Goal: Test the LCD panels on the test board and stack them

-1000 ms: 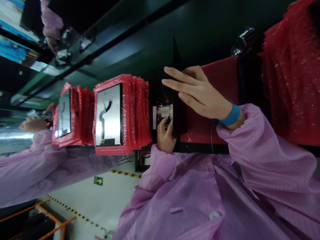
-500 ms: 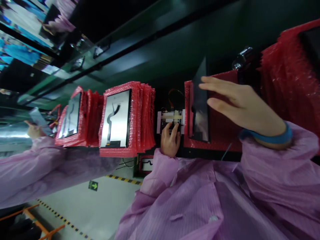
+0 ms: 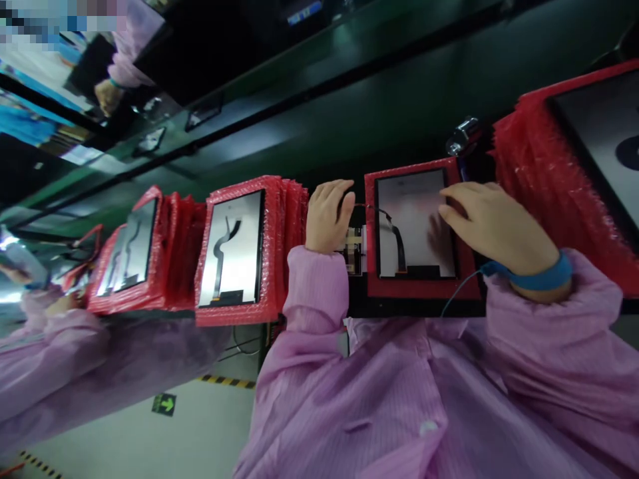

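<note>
A display panel (image 3: 407, 219) with a dark flex cable lies face-down and flat on a red bubble-wrap sheet (image 3: 372, 287) in front of me. My right hand (image 3: 492, 223) rests on the panel's right part with its fingers stretched out, and a blue wrist strap (image 3: 538, 276) circles that wrist. My left hand (image 3: 327, 214) sits just left of the sheet. Its fingers are curled down over the dark bench, above a small connector board (image 3: 352, 251). What lies under those fingers is hidden.
Left of my hands stand two stacks of red bubble-wrapped panels (image 3: 234, 251) (image 3: 127, 249). Another red stack (image 3: 574, 153) rises at the right, beside a metal knob (image 3: 462, 136). A co-worker's pink sleeve (image 3: 50, 359) reaches in at lower left. Another person's hand (image 3: 107, 96) shows at top left.
The panel, which my right hand held up on its edge, now lies flat on the red sheet. My left hand has moved off the connector board to just beyond it.
</note>
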`<state>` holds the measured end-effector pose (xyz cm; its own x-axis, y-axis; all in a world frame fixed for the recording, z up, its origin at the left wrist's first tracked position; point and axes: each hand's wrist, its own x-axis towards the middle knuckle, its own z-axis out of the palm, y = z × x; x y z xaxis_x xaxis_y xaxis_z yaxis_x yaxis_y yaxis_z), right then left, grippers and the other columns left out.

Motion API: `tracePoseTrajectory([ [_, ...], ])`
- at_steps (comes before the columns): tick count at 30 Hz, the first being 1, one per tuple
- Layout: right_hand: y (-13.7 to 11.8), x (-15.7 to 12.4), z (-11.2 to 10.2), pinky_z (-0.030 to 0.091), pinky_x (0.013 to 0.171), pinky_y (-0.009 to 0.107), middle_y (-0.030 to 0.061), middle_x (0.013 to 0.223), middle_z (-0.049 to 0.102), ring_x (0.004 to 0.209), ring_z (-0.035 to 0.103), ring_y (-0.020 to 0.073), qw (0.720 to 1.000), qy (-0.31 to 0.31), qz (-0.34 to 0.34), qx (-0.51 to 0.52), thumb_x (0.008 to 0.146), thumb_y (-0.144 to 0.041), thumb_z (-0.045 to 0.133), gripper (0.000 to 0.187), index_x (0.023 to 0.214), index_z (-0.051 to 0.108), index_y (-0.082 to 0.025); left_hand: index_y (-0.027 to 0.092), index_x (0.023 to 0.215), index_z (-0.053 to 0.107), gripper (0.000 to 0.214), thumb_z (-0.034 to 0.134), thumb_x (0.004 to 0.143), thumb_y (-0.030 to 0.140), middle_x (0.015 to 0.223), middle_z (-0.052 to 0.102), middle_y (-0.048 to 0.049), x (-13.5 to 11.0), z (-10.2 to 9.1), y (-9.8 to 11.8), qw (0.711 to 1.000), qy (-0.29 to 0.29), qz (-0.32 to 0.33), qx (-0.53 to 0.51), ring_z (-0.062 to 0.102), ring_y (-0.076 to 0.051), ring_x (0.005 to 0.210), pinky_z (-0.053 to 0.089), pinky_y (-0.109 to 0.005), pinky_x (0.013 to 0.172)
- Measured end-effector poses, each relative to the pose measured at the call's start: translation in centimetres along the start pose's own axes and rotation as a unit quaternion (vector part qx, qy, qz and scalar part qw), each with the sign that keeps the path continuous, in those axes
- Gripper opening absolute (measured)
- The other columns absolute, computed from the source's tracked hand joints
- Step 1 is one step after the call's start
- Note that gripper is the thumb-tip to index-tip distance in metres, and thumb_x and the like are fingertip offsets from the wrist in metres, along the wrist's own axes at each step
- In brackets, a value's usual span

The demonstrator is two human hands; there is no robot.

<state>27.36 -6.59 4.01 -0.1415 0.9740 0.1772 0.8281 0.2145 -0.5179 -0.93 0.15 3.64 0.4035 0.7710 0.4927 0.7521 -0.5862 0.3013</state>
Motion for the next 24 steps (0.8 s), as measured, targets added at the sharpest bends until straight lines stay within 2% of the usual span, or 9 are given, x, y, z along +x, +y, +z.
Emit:
tracePoseTrajectory([
  [2, -1.3, 1.0, 0.7, 0.044, 0.107, 0.059, 0.0148, 0.126, 0.069, 0.120, 0.060, 0.0354, 0.999, 0.003, -0.048, 0.010, 0.097, -0.034, 0.044, 0.039, 0.122, 0.068, -0.017, 0.016, 0.102, 0.069, 0.047, 0.030, 0.106, 0.043, 0.107, 0.073, -0.0083, 1.3, 1.1, -0.8, 0.997, -0.068, 0.010, -0.024, 0.064, -0.020, 0.103, 0.045, -0.037, 0.098],
  [5, -2.4, 3.4, 3.4, 0.043, 0.109, 0.055, 0.0144, 0.123, 0.070, 0.119, 0.062, 0.0315, 0.990, -0.036, -0.105, 0.082, 0.096, -0.030, 0.043, 0.036, 0.117, 0.069, -0.015, 0.017, 0.081, 0.066, 0.042, 0.039, 0.103, 0.040, 0.082, 0.071, -0.0047, 1.2, 2.2, -0.9, 0.987, -0.156, 0.003, -0.049, 0.063, -0.018, 0.081, 0.046, -0.035, 0.088],
  [8, -2.8, 5.1, 6.2, 0.043, 0.107, 0.053, 0.0140, 0.116, 0.073, 0.113, 0.065, 0.0292, 0.976, -0.101, -0.118, 0.152, 0.095, -0.030, 0.044, 0.033, 0.107, 0.071, -0.015, 0.017, 0.081, 0.066, 0.029, 0.047, 0.097, 0.032, 0.077, 0.069, -0.0016, 0.3, 2.3, -0.5, 0.975, -0.205, -0.002, -0.084, 0.061, -0.016, 0.076, 0.044, -0.035, 0.090],
  [10, -3.0, 5.3, 7.3, 0.045, 0.105, 0.050, 0.0124, 0.114, 0.073, 0.110, 0.065, 0.0274, 0.967, -0.121, -0.123, 0.190, 0.093, -0.031, 0.046, 0.030, 0.102, 0.071, -0.017, 0.018, 0.083, 0.066, 0.024, 0.049, 0.095, 0.030, 0.077, 0.068, -0.0004, -0.1, 2.2, -0.2, 0.971, -0.218, -0.002, -0.098, 0.061, -0.016, 0.077, 0.042, -0.037, 0.095],
  [13, -3.3, 4.9, 7.8, 0.048, 0.099, 0.046, 0.0092, 0.107, 0.074, 0.104, 0.065, 0.0253, 0.962, -0.110, -0.113, 0.222, 0.089, -0.028, 0.051, 0.021, 0.093, 0.070, -0.020, 0.018, 0.083, 0.064, 0.022, 0.048, 0.094, 0.029, 0.078, 0.067, -0.0002, -0.2, 2.1, -0.2, 0.969, -0.225, -0.001, -0.101, 0.061, -0.016, 0.079, 0.039, -0.039, 0.099],
  [18, -3.6, 4.6, 7.8, 0.047, 0.095, 0.045, 0.0073, 0.098, 0.073, 0.096, 0.064, 0.0246, 0.965, -0.084, -0.107, 0.223, 0.084, -0.024, 0.054, 0.012, 0.083, 0.066, -0.022, 0.018, 0.083, 0.062, 0.019, 0.046, 0.093, 0.024, 0.078, 0.067, -0.0001, -0.3, 2.4, -0.6, 0.963, -0.247, 0.005, -0.111, 0.061, -0.016, 0.081, 0.037, -0.040, 0.101],
  [24, -3.5, 4.8, 8.7, 0.046, 0.090, 0.044, 0.0088, 0.093, 0.071, 0.090, 0.062, 0.0246, 0.971, -0.084, -0.096, 0.204, 0.080, -0.021, 0.052, 0.011, 0.080, 0.063, -0.020, 0.018, 0.079, 0.060, 0.021, 0.045, 0.093, 0.023, 0.080, 0.068, -0.0015, -0.4, 2.7, -0.4, 0.965, -0.241, 0.021, -0.100, 0.061, -0.018, 0.084, 0.037, -0.042, 0.101],
])
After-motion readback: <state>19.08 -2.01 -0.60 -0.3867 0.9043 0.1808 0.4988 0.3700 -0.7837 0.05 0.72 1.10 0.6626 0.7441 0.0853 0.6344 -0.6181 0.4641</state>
